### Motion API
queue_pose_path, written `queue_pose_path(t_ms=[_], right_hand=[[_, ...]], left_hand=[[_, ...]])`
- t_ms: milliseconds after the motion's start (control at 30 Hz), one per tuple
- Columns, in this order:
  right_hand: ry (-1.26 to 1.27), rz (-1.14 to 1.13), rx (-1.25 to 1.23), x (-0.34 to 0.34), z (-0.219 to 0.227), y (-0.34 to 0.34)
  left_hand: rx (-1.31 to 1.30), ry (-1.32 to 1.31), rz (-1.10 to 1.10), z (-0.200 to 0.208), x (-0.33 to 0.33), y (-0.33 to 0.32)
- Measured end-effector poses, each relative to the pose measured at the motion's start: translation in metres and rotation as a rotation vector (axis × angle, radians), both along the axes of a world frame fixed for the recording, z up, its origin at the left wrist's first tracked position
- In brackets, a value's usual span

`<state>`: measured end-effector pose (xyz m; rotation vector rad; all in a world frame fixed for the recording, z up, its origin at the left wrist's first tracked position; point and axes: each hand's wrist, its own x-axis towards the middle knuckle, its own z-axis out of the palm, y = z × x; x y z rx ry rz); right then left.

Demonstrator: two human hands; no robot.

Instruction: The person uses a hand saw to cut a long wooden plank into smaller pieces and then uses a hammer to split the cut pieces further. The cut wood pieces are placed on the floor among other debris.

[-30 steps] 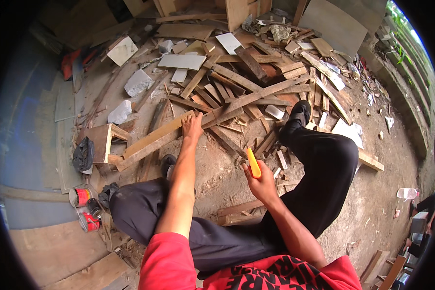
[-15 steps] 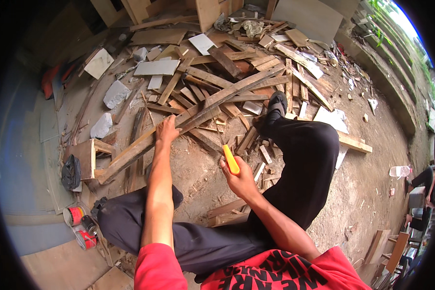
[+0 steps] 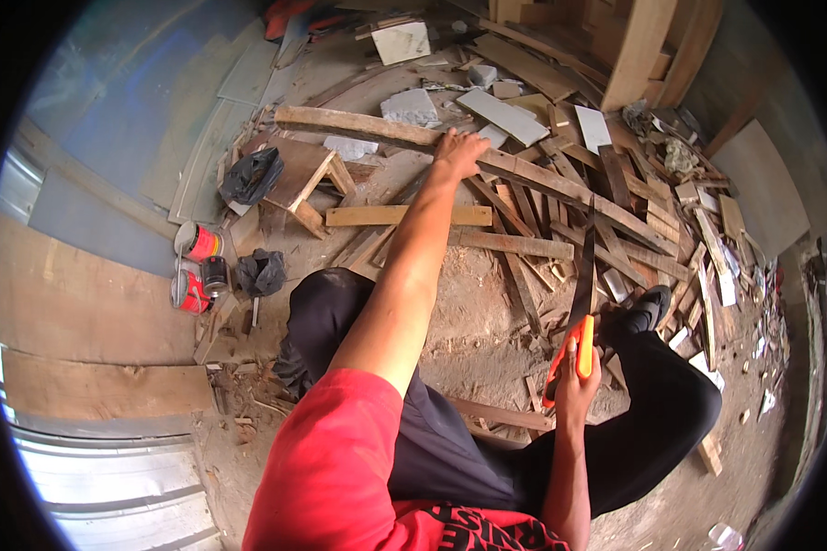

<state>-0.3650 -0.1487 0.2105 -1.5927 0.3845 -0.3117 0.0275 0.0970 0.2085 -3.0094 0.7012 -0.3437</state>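
Observation:
My left hand (image 3: 461, 152) is closed over the top of a long wooden beam (image 3: 547, 182), which slants across the pile from far left to right. In my right hand (image 3: 576, 384) is a handsaw (image 3: 583, 275), gripped by its orange and yellow handle. Its dark blade points away from me, and the tip reaches the beam's near side, right of my left hand. Whether the teeth touch the wood I cannot tell. Beneath the beam lie shorter planks, among them a pale board (image 3: 409, 216) and a brown board (image 3: 515, 243).
Scrap wood (image 3: 652, 197) heaps up at the far right, around my shoe (image 3: 648, 309). On the left are a small wooden stool (image 3: 299, 179), a black plastic bag (image 3: 251, 176) and red paint cans (image 3: 198, 241). Stone chunks (image 3: 410, 107) lie beyond the beam.
The view has turned left. My left hand still holds the beam, which now lies farther from me at a different slant. The saw's blade now shows in full, lifted toward the beam.

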Motion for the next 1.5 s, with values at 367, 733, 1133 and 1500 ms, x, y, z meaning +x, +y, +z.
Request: queue_pose_path(t_ms=[367,733,1133,1500], right_hand=[[0.165,0.134,-0.098,0.005,-0.028,-0.001],[0.150,0.160,-0.163,0.010,-0.016,0.025],[0.061,0.233,0.303,0.033,0.046,0.074],[-0.054,0.234,0.317,0.026,0.016,0.118]], left_hand=[[-0.085,0.096,0.355,-0.121,-0.004,0.080],[-0.096,0.145,0.372,-0.100,-0.029,0.063],[-0.418,0.375,0.512,-0.059,-0.102,0.062],[-0.358,0.366,0.506,-0.076,-0.151,0.099]])
